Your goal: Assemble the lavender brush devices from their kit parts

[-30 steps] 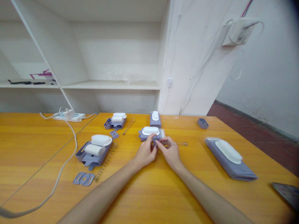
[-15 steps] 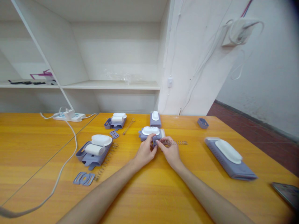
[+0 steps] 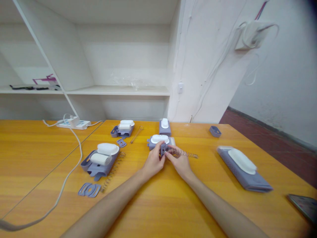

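My left hand pinches a small grey-purple plastic plate with openings, held upright. The fingers of my right hand are closed at the near end of a metal coil spring, against the plate. From there the spring sticks out to the right, its free end above the table. Whether its end is hooked into the plate is hidden by my fingers. Just behind my hands lies a grey-purple case carrying a white oval slotted piece.
At left lie two sets of parts: a near case with a spring and flat plate, and a farther case. Another case and a phone lie right. A white cable crosses the left side.
The plate has turned slightly in my fingers and shows more of its face. The spring's free end has dipped a little. My hands have hardly moved.
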A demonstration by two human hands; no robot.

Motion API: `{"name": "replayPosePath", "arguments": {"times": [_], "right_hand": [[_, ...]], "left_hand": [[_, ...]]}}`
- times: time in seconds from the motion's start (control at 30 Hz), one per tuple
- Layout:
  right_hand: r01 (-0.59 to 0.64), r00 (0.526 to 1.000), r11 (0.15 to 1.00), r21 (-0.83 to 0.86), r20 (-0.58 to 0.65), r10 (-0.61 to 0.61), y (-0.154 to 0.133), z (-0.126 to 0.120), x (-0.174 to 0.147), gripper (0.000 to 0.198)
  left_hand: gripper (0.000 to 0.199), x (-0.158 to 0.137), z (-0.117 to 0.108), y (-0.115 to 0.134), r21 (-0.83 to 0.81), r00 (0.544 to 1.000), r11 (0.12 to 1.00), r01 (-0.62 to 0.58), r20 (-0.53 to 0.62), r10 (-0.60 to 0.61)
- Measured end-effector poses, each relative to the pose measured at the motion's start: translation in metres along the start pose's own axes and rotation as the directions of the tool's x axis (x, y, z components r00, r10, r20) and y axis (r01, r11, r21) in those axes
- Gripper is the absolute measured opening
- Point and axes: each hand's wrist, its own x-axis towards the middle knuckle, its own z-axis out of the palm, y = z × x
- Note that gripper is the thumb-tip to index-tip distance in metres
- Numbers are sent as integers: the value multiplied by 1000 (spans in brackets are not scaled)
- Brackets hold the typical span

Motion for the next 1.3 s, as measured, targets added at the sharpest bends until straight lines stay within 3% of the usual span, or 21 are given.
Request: {"name": "replayPosePath", "arguments": {"times": [0.23,0.47,0.7,1.3], "right_hand": [[44,999,996,-83,-5,-44,-5,1,-3,27],[47,998,990,-136,-41,-53,-7,2,-3,26],[31,997,991,-129,-70,-40,-8,1,-3,28],[46,995,986,-160,-76,-59,-10,2,-5,29]], "left_hand": [[49,1,1,-4,14,999,1000,22,-27,-21],[49,0,1,0,-36,999,999,40,33,-39],[49,-1,-2,10,-111,997,994,-7,73,16],[46,1,0,4,-140,999,990,0,53,7]]}}
